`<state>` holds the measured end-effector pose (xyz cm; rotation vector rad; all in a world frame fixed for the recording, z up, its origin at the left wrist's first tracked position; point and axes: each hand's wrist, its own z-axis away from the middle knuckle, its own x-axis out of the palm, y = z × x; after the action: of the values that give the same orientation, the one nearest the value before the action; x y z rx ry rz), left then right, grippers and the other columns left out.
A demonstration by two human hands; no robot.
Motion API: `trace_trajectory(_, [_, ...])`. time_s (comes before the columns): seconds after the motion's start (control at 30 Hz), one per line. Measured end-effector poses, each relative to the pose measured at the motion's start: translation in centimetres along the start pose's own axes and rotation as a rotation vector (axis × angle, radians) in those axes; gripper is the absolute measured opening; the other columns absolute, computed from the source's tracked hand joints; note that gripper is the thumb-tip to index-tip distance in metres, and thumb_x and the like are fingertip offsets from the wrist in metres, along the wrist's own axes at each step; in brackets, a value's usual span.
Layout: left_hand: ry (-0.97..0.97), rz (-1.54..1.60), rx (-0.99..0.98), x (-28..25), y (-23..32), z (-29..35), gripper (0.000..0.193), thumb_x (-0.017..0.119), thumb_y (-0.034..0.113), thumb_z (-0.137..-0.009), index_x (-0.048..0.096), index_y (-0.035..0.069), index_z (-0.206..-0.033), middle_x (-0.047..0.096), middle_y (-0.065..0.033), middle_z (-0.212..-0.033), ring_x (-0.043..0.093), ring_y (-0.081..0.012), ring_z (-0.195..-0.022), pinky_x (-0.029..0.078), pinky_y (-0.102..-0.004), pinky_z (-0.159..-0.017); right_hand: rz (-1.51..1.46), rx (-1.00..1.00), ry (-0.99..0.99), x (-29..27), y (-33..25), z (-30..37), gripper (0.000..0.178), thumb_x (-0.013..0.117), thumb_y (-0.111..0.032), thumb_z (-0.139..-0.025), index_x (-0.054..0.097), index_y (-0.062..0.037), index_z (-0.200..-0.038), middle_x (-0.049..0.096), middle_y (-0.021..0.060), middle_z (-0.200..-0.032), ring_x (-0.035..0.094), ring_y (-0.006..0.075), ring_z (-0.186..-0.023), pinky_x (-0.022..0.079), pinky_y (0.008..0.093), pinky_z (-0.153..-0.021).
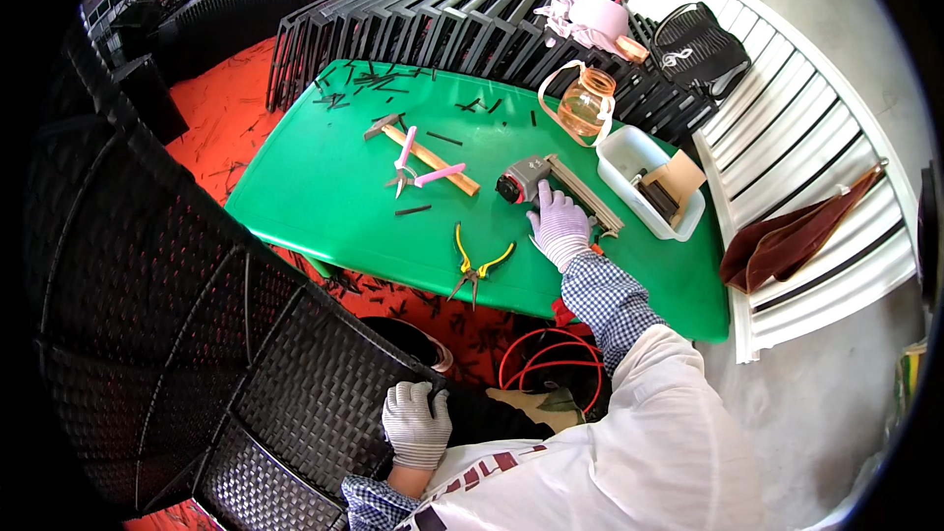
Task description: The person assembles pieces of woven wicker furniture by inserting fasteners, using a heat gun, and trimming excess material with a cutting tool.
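Note:
My left hand (416, 428), in a grey-white striped knit glove, has its fingers curled over the edge of a black woven wicker chair (305, 383) at my lower left. On the green table (324, 206), my right hand (560, 226), in a pale lavender glove, is closed around the handle of a nail gun (529, 175). The handle is mostly hidden under the glove. The tool lies on its side, its long metal magazine (587, 197) slanting to the right. Yellow-handled pliers (476, 271) lie spread near the front edge. Farther back, pink-handled pincers (407, 169) rest across a wooden-handled hammer (433, 159).
A plastic bin (629, 162) holding cardboard and dark strips stands at the table's right, beside an amber jug (587, 103). Behind are stacked black frames (423, 15). A red hose (531, 349) coils below the table. A white slatted frame (796, 128) stands right. Black scraps litter the red floor.

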<state>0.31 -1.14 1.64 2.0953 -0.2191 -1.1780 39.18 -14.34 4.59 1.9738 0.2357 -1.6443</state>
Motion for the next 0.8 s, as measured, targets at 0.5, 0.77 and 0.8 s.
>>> trace_trajectory(0.5, [-0.082,0.035,-0.22,-0.2,-0.1,-1.0,0.023,0.083,0.015,-0.078,0.072,0.007,-0.097,0.064,-0.0099,-0.093,0.062,-0.0318,-0.089,0.051,-0.0435,-0.079,-0.256,-0.302,0.368,-4.1,0.2,2.8,0.04,0.07,-0.034,-0.095,0.068,-0.0119,-0.129,0.069,0.0163,-0.12,0.066,0.0349,-0.112,0.053,0.0464,-0.098])
trace_trajectory(0.77, [-0.065,0.066,-0.215,-0.5,-0.1,-0.4,0.019,0.083,0.011,-0.078,0.073,0.006,-0.094,0.064,-0.0107,-0.088,0.063,-0.0314,-0.084,0.052,-0.0424,-0.075,-0.419,-0.119,0.236,-1.7,2.8,4.1,0.038,0.071,-0.036,-0.096,0.07,-0.0141,-0.128,0.069,0.0168,-0.116,0.072,0.0292,-0.098,0.058,0.0408,-0.086])
trace_trajectory(0.8, [-0.075,0.08,-0.218,-0.5,-0.2,-0.4,0.019,0.083,0.01,-0.078,0.074,0.006,-0.094,0.064,-0.0107,-0.087,0.063,-0.0312,-0.083,0.052,-0.0421,-0.074,-0.429,-0.123,0.251,-1.6,3.3,4.1,0.039,0.071,-0.036,-0.097,0.069,-0.0143,-0.129,0.069,0.0168,-0.116,0.072,0.0283,-0.097,0.058,0.0403,-0.085])
